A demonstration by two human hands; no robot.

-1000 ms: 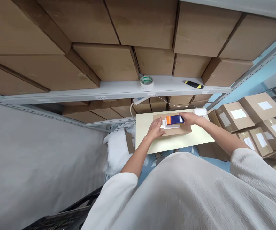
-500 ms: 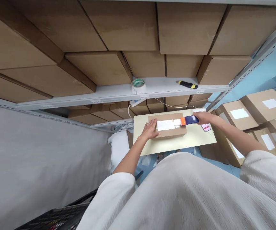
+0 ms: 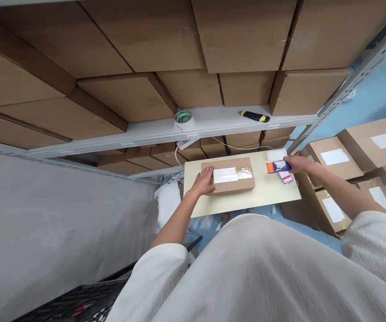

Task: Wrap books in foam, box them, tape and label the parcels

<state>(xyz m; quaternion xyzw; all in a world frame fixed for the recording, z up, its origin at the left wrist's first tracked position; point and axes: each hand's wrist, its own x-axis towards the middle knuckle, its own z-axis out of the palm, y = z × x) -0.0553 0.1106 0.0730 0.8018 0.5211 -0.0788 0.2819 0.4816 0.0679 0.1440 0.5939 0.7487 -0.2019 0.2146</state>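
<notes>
A brown cardboard box (image 3: 231, 185) lies on the pale yellow tabletop (image 3: 223, 205), with a white label (image 3: 225, 175) and shiny clear tape on its top. My left hand (image 3: 203, 181) rests on the box's left end, fingers spread over the top. Off the box's right side, my right hand (image 3: 296, 164) is closed around a blue and orange tape dispenser (image 3: 279, 167). The dispenser is apart from the box, over the right part of the table. A phone (image 3: 285, 177) with a pink screen lies just below the dispenser, partly covered by it.
Ahead, a metal shelf (image 3: 213, 117) holds large cartons (image 3: 166, 36), a tape roll (image 3: 182, 117) and a black and yellow cutter (image 3: 255, 116). Labelled boxes (image 3: 337, 157) are stacked on the right. A white pad (image 3: 276, 155) lies at the table's back right. A black crate (image 3: 89, 297) stands lower left.
My right hand has moved right with the dispenser, off the box. More of the taped label and box end shows. My left hand stays on the box.
</notes>
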